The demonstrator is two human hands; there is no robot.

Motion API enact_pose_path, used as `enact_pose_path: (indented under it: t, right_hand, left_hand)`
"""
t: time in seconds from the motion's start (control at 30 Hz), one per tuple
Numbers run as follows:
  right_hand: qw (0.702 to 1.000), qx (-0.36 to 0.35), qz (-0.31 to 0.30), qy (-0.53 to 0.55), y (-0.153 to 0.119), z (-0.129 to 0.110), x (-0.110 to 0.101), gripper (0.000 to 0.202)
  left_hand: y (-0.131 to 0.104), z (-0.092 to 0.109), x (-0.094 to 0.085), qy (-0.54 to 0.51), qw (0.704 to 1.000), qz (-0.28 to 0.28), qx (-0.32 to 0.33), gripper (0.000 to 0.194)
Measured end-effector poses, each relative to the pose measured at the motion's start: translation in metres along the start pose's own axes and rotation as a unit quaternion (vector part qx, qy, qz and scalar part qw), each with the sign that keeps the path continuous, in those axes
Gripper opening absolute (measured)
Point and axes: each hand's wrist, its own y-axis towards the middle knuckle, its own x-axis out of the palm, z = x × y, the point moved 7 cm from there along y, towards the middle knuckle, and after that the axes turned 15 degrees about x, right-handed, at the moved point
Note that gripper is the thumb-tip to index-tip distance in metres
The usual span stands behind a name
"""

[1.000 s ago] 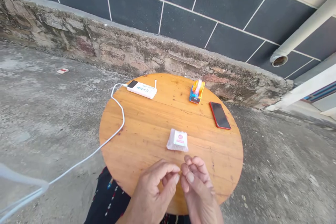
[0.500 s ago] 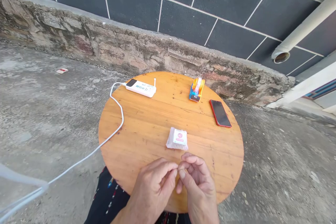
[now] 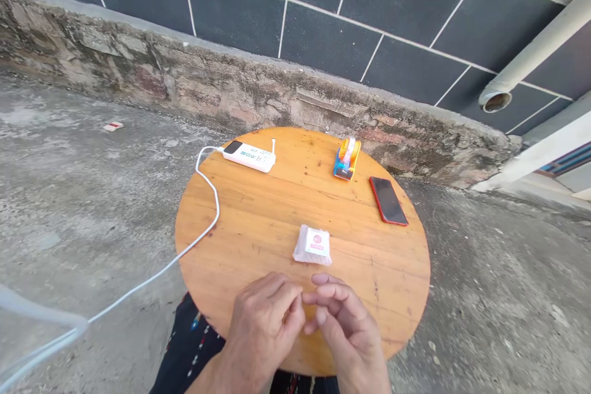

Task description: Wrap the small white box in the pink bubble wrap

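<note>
Near the front edge of the round wooden table [image 3: 258,228], my left hand [image 3: 265,323] has its thumb and forefinger pinched together; anything between them is too small to make out. My right hand [image 3: 348,326] is beside it, fingers curved and thumb apart from the forefinger, with nothing visible in it. Its fingertips almost meet the left fingertips. Just beyond both hands lies a small packet in clear bubble wrap [image 3: 313,245] with a white and pink label on top. Neither hand touches it.
A white power strip [image 3: 249,156] with a white cable [image 3: 215,197] lies at the table's back left. A blue and orange tape dispenser [image 3: 346,159] stands at the back right, near a red-edged phone [image 3: 388,201]. Behind the table runs a stone and tiled wall [image 3: 231,83].
My hands have moved slightly apart, the left one to the left. The right thumb has come away from the fingertips. The packet and other objects stay in place.
</note>
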Motion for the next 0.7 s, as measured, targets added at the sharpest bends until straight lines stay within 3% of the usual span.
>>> enact_pose_path:
  t: [0.07,0.1,0.2,0.23,0.3,0.4,0.7]
  right_hand:
    - [0.999,0.022,0.000,0.039,-0.001,0.003,-0.004,0.015]
    - [0.998,0.036,0.002,0.061,-0.001,0.004,-0.007,0.017]
    - [0.989,0.078,-0.011,0.126,0.002,0.011,-0.012,0.020]
    - [0.985,0.090,-0.019,0.144,0.003,0.013,-0.012,0.021]
    - [0.979,0.108,-0.031,0.172,0.005,0.015,-0.013,0.021]
    - [0.972,0.123,-0.042,0.198,0.006,0.016,-0.013,0.022]
    - [0.959,0.132,-0.041,0.246,0.006,0.018,-0.015,0.021]
  left_hand:
    - [-0.002,-0.017,-0.006,-0.091,0.990,0.036,-0.105,0.017]
    - [-0.005,-0.025,-0.005,-0.165,0.971,0.044,-0.169,0.016]
    - [-0.014,-0.033,0.008,-0.404,0.859,0.049,-0.310,0.023]
    - [-0.015,-0.032,0.011,-0.458,0.824,0.054,-0.328,0.024]
    - [-0.017,-0.029,0.014,-0.515,0.783,0.074,-0.341,0.024]
    - [-0.019,-0.027,0.017,-0.536,0.766,0.086,-0.344,0.025]
    - [-0.024,-0.027,0.019,-0.508,0.782,0.075,-0.352,0.028]
